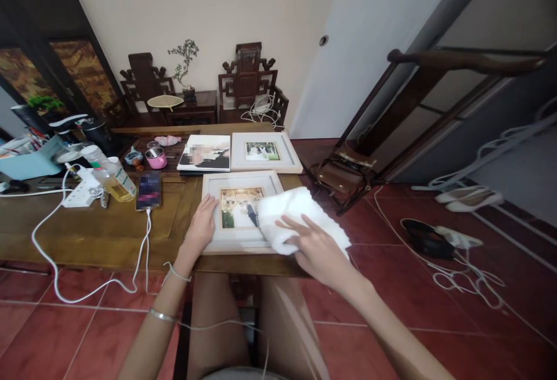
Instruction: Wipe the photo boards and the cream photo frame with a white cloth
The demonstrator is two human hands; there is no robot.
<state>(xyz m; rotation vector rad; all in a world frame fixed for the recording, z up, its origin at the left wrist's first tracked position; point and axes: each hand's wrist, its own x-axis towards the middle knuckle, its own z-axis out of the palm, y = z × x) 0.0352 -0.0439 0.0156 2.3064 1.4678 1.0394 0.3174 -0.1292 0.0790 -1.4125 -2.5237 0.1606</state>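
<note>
A light wooden picture frame (209,245) with a wide white mat lies flat near the table's front edge. The photo (238,209) inside it shows people in wedding clothes. My left hand (202,226) grips the frame's left side, fingers over the edge. My right hand (311,246) holds a folded white towel (300,209) against the frame's right part, fingers bent into the cloth. The towel covers that side and hangs past the table's right edge. Just behind lie a second picture frame (266,166) and a flat photo panel (204,152).
On the wooden table (169,246), left of the frame, are a charging phone (148,191), a bottle of yellowish liquid (119,183), a power strip (82,188), a pink cup (155,158) and a blue organizer box (32,159). A wooden chair (378,125) with a brown bag (343,177) stands at right.
</note>
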